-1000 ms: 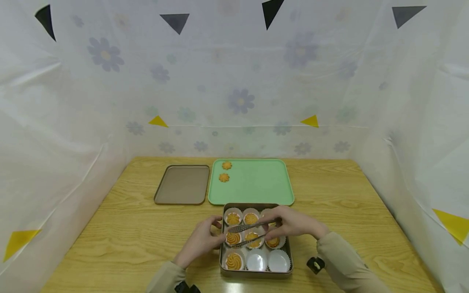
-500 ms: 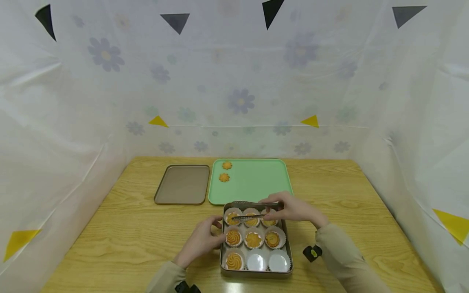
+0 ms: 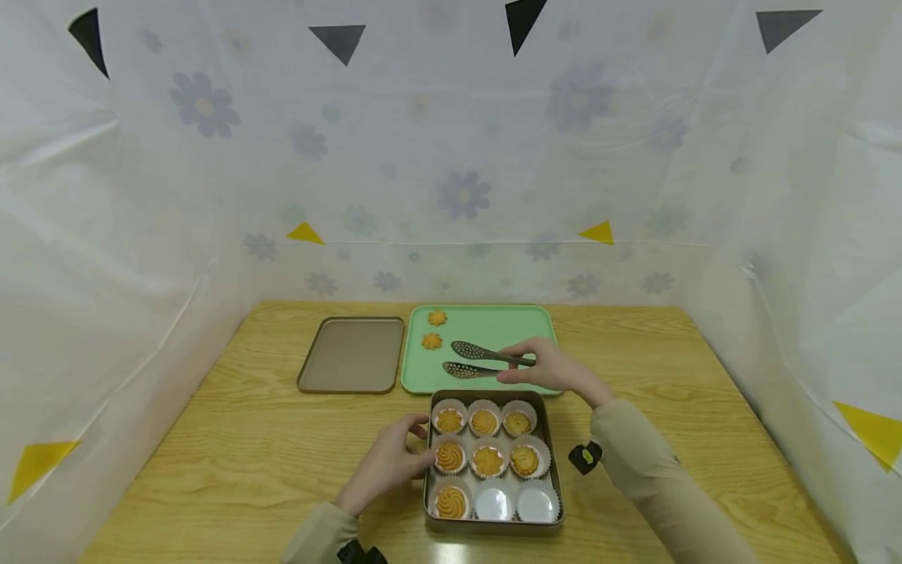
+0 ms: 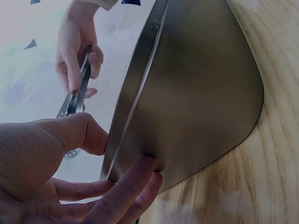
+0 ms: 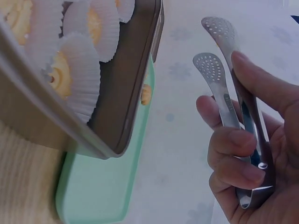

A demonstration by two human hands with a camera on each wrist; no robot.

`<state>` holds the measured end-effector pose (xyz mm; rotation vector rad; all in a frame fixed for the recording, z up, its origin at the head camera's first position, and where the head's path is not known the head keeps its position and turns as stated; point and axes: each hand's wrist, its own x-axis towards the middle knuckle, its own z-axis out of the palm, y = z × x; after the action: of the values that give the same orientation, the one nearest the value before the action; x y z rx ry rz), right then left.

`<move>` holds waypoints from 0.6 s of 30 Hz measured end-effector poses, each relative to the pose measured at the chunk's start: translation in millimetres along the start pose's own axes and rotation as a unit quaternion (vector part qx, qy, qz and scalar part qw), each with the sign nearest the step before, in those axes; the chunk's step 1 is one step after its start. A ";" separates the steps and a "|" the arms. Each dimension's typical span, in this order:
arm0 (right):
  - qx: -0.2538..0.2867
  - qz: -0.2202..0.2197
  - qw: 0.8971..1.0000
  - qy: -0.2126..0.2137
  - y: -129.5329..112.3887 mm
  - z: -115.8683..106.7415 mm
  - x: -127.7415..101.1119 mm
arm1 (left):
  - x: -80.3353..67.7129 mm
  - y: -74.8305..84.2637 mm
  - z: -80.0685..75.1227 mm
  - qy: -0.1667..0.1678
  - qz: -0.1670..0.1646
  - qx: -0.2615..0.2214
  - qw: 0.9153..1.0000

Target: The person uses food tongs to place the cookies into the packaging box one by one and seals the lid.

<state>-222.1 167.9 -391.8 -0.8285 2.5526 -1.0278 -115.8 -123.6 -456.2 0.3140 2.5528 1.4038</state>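
Note:
My right hand (image 3: 546,368) holds metal serving tongs (image 3: 479,352) above the green tray (image 3: 521,325). Their two perforated tips (image 5: 210,67) stand apart with nothing between them. At the left side of a deep square baking tin (image 3: 493,529), my left hand (image 3: 387,462) grips the wall, thumb at the rim and fingertips against the outside (image 4: 191,84). Pale paper cups fill the tin in rows. Golden piped cookies (image 3: 449,456) sit in most of them; the front middle cup (image 3: 493,501) and front right cup (image 3: 537,501) hold none.
Two flower-shaped cookies (image 3: 432,341) lie at the left of the green tray. A shallow brown tray (image 3: 352,356) stands left of it on the wooden table (image 3: 282,470). A pale flowered sheet (image 3: 423,157) closes off the back and sides.
My right hand has carried the tongs from over the tin's middle row up and away to above the green tray. My left hand keeps its place on the tin.

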 end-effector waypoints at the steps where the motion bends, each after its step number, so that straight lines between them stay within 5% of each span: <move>1: -0.005 0.007 1.000 0.002 -1.1 -1.2 2.9 | 0.1 0.0 0.0 0.000 0.000 0.000 1.000; 18: -0.082 0.106 0.991 -0.024 -10.6 -9.0 54.0 | 0.6 0.8 -0.3 -0.001 0.002 0.010 1.000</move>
<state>-264.9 134.3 -379.7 -0.5938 2.6409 -0.7351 -116.4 -123.2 -455.4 0.3255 2.5670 1.3792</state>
